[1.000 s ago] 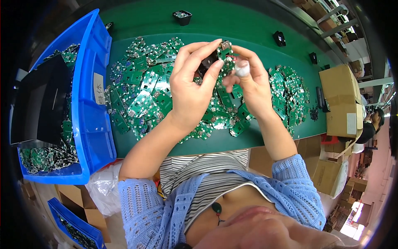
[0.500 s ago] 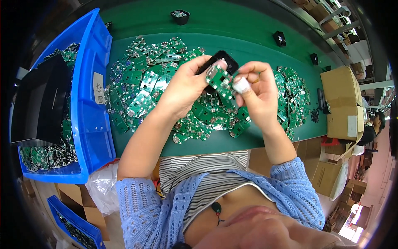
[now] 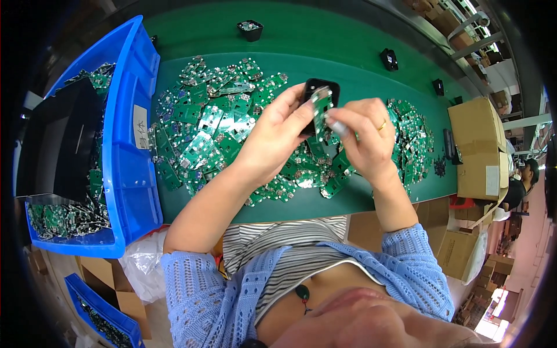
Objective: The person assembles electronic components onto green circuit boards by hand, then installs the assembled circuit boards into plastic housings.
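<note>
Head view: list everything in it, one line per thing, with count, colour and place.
Circuit boards: many, green, heaped on the table.
Table: one, green, across the top.
Bin: one, blue, left, holding more boards and a black tray.
Small black parts: a few, far side of the table.
Cardboard boxes: several, brown, right.
Held circuit board: one, green, between both hands.
Black casing: one, behind the held board.
Left hand: grips the casing.
Right hand: pinches the held board, ring on one finger.

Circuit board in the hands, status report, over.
Left hand grips black casing. Right hand pinches green circuit board against it. Loose boards heaped underneath; nothing blocking.
</note>
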{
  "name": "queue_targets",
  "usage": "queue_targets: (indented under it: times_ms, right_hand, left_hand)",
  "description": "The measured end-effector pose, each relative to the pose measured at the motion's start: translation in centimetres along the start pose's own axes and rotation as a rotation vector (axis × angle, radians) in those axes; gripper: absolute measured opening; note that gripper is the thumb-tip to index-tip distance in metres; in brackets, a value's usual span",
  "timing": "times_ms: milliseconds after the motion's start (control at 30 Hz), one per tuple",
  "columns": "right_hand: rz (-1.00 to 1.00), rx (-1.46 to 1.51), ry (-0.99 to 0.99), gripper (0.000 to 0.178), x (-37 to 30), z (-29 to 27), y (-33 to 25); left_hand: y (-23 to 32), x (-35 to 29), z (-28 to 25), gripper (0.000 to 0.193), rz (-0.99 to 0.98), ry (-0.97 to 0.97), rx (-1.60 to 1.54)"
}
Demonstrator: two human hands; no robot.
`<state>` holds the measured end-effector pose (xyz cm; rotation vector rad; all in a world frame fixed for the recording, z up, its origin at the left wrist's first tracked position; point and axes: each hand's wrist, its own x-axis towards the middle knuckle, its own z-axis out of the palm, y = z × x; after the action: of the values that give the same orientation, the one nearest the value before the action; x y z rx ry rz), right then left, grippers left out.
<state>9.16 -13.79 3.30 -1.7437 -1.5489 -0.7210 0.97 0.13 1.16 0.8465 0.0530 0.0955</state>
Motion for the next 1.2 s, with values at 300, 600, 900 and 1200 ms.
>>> queue_targets:
  times_ms: [300,600,900,1200]
  right_hand:
    - [0.038,-0.184,-0.037,0.023,1.1,-0.1,0.0]
    - [-0.037,-0.12,-0.108,0.034,0.5,0.2,0.8]
    - [0.701,0.734,-0.084,0.045,-0.4,1.0,-0.6]
    - [0.641,0.895,0.011,0.038,-0.8,1.9,-0.1]
  left_hand:
    - [0.0,-0.3,0.4,0.045,0.099,-0.009,0.172]
    - [-0.4,-0.3,0.8,0.035,0.289,0.037,0.278]
    - [-1.0,0.0,0.4,0.032,0.551,0.115,0.545]
    - [-1.7,0.1,0.1,0.032,0.784,0.13,0.772]
